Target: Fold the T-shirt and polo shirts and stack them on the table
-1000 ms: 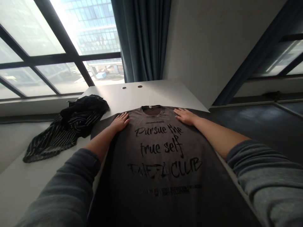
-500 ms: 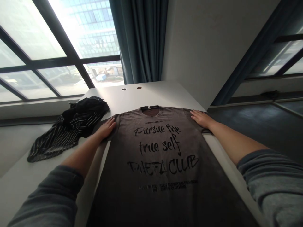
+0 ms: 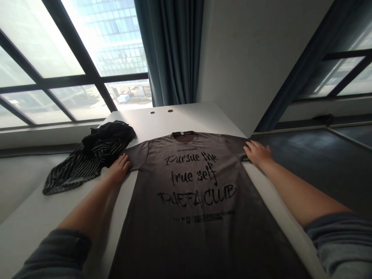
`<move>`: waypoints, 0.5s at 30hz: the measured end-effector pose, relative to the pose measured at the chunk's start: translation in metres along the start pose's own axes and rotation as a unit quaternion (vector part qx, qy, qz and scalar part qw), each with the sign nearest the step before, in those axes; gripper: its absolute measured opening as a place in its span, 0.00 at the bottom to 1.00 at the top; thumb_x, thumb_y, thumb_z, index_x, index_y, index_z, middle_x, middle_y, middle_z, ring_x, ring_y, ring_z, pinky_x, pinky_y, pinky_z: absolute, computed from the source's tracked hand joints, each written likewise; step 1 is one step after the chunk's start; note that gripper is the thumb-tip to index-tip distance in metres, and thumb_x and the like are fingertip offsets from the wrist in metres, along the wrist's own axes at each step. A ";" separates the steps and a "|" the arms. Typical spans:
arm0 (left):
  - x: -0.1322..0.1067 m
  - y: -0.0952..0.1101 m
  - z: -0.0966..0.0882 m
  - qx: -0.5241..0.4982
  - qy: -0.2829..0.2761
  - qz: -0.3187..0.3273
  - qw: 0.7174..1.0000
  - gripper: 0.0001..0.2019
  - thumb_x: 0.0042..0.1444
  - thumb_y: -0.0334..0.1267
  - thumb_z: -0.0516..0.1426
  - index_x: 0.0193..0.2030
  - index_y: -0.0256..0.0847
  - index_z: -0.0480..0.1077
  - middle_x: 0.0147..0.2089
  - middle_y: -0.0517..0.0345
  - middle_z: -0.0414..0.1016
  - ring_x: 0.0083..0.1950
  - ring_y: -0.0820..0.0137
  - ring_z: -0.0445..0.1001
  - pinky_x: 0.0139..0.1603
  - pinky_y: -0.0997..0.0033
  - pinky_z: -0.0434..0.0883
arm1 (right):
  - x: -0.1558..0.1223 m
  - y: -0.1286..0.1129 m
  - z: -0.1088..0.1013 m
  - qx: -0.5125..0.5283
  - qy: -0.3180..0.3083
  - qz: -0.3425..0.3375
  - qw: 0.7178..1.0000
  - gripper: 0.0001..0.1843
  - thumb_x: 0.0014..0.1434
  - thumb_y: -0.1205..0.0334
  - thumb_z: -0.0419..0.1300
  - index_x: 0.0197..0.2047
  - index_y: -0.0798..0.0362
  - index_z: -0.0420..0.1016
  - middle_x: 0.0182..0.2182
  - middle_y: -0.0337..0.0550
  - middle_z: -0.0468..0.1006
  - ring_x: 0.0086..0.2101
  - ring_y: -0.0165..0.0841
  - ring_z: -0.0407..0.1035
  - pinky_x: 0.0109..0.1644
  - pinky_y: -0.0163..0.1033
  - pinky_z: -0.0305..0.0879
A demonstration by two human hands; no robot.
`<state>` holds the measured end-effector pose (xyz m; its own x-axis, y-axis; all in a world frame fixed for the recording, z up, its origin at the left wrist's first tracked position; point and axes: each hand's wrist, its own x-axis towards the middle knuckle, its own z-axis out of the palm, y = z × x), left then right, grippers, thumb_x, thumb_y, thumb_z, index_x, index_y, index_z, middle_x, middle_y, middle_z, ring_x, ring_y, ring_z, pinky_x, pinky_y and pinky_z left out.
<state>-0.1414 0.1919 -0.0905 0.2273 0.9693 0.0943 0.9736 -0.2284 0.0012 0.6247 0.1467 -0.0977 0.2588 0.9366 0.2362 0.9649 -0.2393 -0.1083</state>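
A dark grey-brown T-shirt (image 3: 186, 240) with black lettering lies spread flat, front up, its collar at the far end and its lower part running out of view. At the end of the left-hand sleeve, my left hand (image 3: 119, 167) rests open with the fingers stretched out. My right hand (image 3: 258, 152) lies open at the end of the other sleeve, fingers spread, touching the cuff. Neither hand grips the cloth.
The shirt lies on a white table (image 3: 200, 116) with two round holes near its far edge. A crumpled black garment with white stripes (image 3: 95, 155) lies on the left, close to my left hand. Beyond stand a blue curtain (image 3: 174, 50), windows and a pale pillar (image 3: 241, 58).
Both hands have slid outward along the sleeves, the left one leftward and the right one rightward, from near the shoulders to the cuffs. Both sleeves now show more fully.
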 end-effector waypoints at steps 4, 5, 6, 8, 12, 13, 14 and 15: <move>-0.054 0.008 0.005 -0.020 0.004 -0.036 0.999 0.32 0.72 0.48 0.42 0.77 0.33 0.59 0.80 0.40 0.55 0.81 0.51 0.52 0.76 0.48 0.58 | -0.041 0.032 0.007 0.037 -0.040 0.063 0.996 0.37 0.73 0.46 0.42 0.76 0.56 0.62 0.75 0.57 0.59 0.71 0.51 0.58 0.73 0.60 0.58; -0.067 0.008 0.004 -0.022 0.006 -0.050 0.998 0.32 0.72 0.48 0.42 0.77 0.35 0.59 0.80 0.40 0.54 0.81 0.51 0.52 0.76 0.46 0.58 | -0.047 0.039 0.007 0.044 -0.049 0.088 0.994 0.37 0.73 0.46 0.43 0.76 0.57 0.62 0.74 0.58 0.61 0.70 0.52 0.60 0.71 0.58 0.61; -0.080 0.008 0.003 -0.022 0.005 -0.064 0.998 0.32 0.72 0.48 0.42 0.78 0.36 0.59 0.80 0.40 0.54 0.81 0.50 0.52 0.76 0.44 0.59 | -0.051 0.045 0.006 0.051 -0.059 0.116 0.990 0.38 0.72 0.45 0.43 0.76 0.58 0.62 0.72 0.61 0.64 0.68 0.53 0.64 0.69 0.58 0.64; -0.100 0.007 -0.001 -0.017 0.003 -0.084 0.996 0.32 0.72 0.47 0.43 0.78 0.36 0.59 0.80 0.39 0.55 0.80 0.50 0.53 0.75 0.41 0.59 | -0.054 0.051 0.002 0.058 -0.075 0.166 0.982 0.39 0.71 0.41 0.46 0.73 0.59 0.67 0.65 0.65 0.73 0.62 0.57 0.71 0.63 0.58 0.69; -0.130 0.009 -0.008 -0.006 0.007 -0.097 0.995 0.29 0.72 0.45 0.44 0.75 0.37 0.63 0.78 0.37 0.60 0.79 0.49 0.58 0.73 0.39 0.61 | -0.054 0.047 -0.010 0.068 -0.039 0.195 0.978 0.31 0.68 0.45 0.52 0.60 0.57 0.82 0.52 0.64 0.83 0.52 0.57 0.77 0.54 0.55 0.74; -0.136 0.011 -0.009 -0.004 0.007 -0.096 0.995 0.29 0.72 0.44 0.45 0.75 0.38 0.64 0.77 0.38 0.60 0.78 0.49 0.58 0.73 0.40 0.62 | -0.055 0.044 -0.012 0.069 -0.013 0.176 0.982 0.29 0.67 0.48 0.53 0.58 0.56 0.83 0.52 0.63 0.83 0.51 0.56 0.77 0.54 0.54 0.73; -0.142 0.012 -0.010 -0.002 0.008 -0.095 0.995 0.28 0.72 0.44 0.45 0.74 0.39 0.65 0.77 0.38 0.61 0.78 0.50 0.59 0.73 0.40 0.62 | -0.057 0.041 -0.013 0.067 0.018 0.152 0.986 0.27 0.67 0.51 0.53 0.57 0.56 0.84 0.52 0.61 0.83 0.52 0.55 0.77 0.55 0.53 0.73; -0.147 0.015 -0.010 -0.001 0.009 -0.093 0.996 0.28 0.72 0.44 0.45 0.74 0.39 0.65 0.77 0.39 0.61 0.78 0.50 0.59 0.73 0.41 0.62 | -0.059 0.038 -0.015 0.064 0.054 0.125 0.989 0.26 0.66 0.52 0.52 0.56 0.56 0.84 0.54 0.61 0.82 0.53 0.54 0.76 0.57 0.53 0.72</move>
<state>-0.1609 0.0450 -0.0948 0.0433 0.9929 0.1107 0.9987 -0.0460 0.0221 0.6466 0.0782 -0.1018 0.4984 0.8178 0.2877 0.8584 -0.4190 -0.2961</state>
